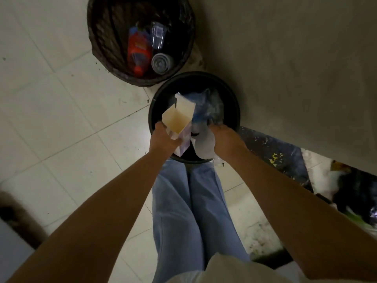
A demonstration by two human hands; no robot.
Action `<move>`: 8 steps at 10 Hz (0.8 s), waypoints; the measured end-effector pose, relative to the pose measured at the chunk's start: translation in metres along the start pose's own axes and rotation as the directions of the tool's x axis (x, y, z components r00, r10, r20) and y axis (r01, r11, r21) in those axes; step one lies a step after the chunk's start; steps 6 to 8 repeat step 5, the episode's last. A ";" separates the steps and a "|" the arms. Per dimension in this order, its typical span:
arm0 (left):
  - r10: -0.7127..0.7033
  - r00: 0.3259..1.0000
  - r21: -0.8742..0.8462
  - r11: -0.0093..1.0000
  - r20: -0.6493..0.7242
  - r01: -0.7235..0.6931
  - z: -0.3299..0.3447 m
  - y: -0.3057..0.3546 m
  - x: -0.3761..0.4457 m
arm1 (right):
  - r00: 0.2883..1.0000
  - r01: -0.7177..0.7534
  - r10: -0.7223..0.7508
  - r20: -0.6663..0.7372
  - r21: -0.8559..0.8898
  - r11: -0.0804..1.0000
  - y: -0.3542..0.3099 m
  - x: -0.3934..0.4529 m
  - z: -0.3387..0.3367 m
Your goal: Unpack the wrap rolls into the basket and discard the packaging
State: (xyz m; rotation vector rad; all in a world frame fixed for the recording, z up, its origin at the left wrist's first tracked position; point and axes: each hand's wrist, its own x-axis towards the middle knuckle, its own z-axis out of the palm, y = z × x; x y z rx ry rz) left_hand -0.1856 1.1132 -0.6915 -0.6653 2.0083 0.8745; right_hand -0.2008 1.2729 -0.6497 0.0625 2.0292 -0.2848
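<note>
1. So the packaging is right over the trash; an empty cardboard box (178, 117) with its open end up sits in the left hand (163, 137), fingers closed around its lower end, just above the near bin (193, 82), a small black round one.
2. The right hand (226, 137) is clamped on a wad of white paper and crinkly plastic wrap (204, 144); more bluish plastic already lies inside the bin.
3. No wrap rolls or basket anywhere in view, so I'd guess this is the discard bit near the end.
4. What could go wrong: the box is long compared with the bin mouth and it's tilted toward the left rim; let it go like that and I reckon it could tip out onto the tiled floor (61, 119); the white paper already hangs over the near rim, so it may slide off outside too.
5. Room-wise: a bigger lined bin (183, 27) with a red bottle (138, 52) and a plastic cup lid sits just beyond, nearly touching; a wall (285, 58) crowds the right side; the person's legs are close against the near rim; the left side is open floor.
</note>
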 end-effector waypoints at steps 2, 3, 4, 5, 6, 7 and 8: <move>-0.075 0.993 0.204 0.977 0.090 0.056 0.011 0.000 0.014 | 0.995 -0.059 0.061 -0.080 0.033 0.998 0.015 0.017 0.017; 0.000 0.993 0.321 0.946 0.117 -0.038 0.002 0.005 -0.006 | 0.981 -0.103 0.109 -0.158 0.048 0.994 0.014 -0.001 0.015; 0.109 0.992 0.405 0.906 0.061 -0.124 -0.020 0.023 -0.034 | 0.965 -0.100 0.110 -0.236 0.054 0.993 0.006 -0.026 -0.001; 0.252 0.967 0.526 0.826 -0.020 -0.204 -0.051 0.053 -0.067 | 0.972 -0.030 0.031 -0.234 0.007 1.000 -0.006 -0.056 -0.030; 0.252 0.967 0.526 0.826 -0.020 -0.204 -0.051 0.053 -0.067 | 0.972 -0.030 0.031 -0.234 0.007 1.000 -0.006 -0.056 -0.030; 0.252 0.967 0.526 0.826 -0.020 -0.204 -0.051 0.053 -0.067 | 0.972 -0.030 0.031 -0.234 0.007 1.000 -0.006 -0.056 -0.030; 0.252 0.967 0.526 0.826 -0.020 -0.204 -0.051 0.053 -0.067 | 0.972 -0.030 0.031 -0.234 0.007 1.000 -0.006 -0.056 -0.030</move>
